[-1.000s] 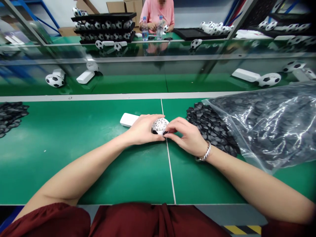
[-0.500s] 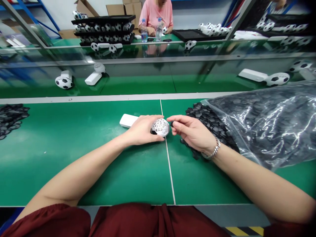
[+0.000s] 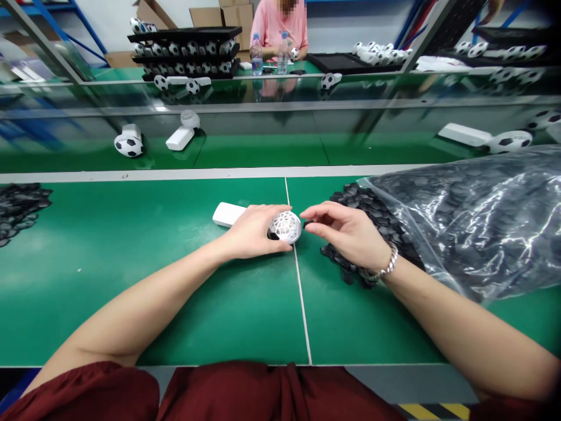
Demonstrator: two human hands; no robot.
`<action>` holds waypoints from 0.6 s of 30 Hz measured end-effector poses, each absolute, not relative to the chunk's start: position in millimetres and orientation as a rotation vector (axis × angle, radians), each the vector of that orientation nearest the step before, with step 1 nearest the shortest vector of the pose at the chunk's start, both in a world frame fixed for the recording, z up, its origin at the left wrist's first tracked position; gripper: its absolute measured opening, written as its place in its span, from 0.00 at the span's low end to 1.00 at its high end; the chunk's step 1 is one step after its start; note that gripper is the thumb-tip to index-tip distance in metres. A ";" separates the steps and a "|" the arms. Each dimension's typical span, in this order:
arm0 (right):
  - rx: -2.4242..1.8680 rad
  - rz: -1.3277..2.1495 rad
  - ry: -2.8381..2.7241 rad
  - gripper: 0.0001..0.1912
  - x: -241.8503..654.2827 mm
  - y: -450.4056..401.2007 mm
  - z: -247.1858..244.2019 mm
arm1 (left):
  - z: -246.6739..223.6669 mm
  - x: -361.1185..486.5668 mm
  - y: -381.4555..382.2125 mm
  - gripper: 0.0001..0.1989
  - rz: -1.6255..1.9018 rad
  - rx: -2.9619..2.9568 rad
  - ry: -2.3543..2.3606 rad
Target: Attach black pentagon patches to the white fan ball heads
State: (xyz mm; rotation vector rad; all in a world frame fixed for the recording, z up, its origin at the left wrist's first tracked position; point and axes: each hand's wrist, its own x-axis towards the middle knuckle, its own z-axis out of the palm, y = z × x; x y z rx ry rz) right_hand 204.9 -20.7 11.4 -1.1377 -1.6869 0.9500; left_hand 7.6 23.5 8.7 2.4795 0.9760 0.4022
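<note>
My left hand point(image 3: 249, 233) is wrapped round a white handheld fan point(image 3: 286, 224) that lies on the green bench, its round, football-like head facing me with an open lattice grille. The fan's white handle point(image 3: 228, 214) sticks out to the left behind the hand. A dark patch shows on the head by my left thumb. Just right of the head, my right hand point(image 3: 346, 231) pinches a small black piece point(image 3: 308, 224) between thumb and fingers, a short gap from the fan. Behind and below that hand spreads a pile of flat black pieces point(image 3: 368, 204).
A clear plastic bag point(image 3: 477, 216) of black pieces lies at the right; another black pile point(image 3: 21, 210) sits far left. Beyond the bench's white edge, football fans point(image 3: 130, 141) lie on a green belt point(image 3: 263, 149). Across it are stacked black trays point(image 3: 184, 54) and a person in pink point(image 3: 280, 29).
My right hand has shifted slightly and turned with the black piece in its pinch. Fans on the near belt have moved right; those on the far strip moved left. My left hand stays put.
</note>
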 end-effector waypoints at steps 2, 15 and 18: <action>-1.147 0.863 -1.782 0.08 205.1 -22.5 12.4 | 8.3 5.9 25.6 0.35 0.392 2.495 0.926; -1.030 0.533 -2.067 0.04 196.5 -28.3 -0.9 | 7.7 7.9 24.3 0.34 0.341 2.515 0.898; -1.056 0.536 -2.043 0.02 196.2 -26.6 -1.3 | 8.4 10.5 23.0 0.32 0.356 2.479 0.945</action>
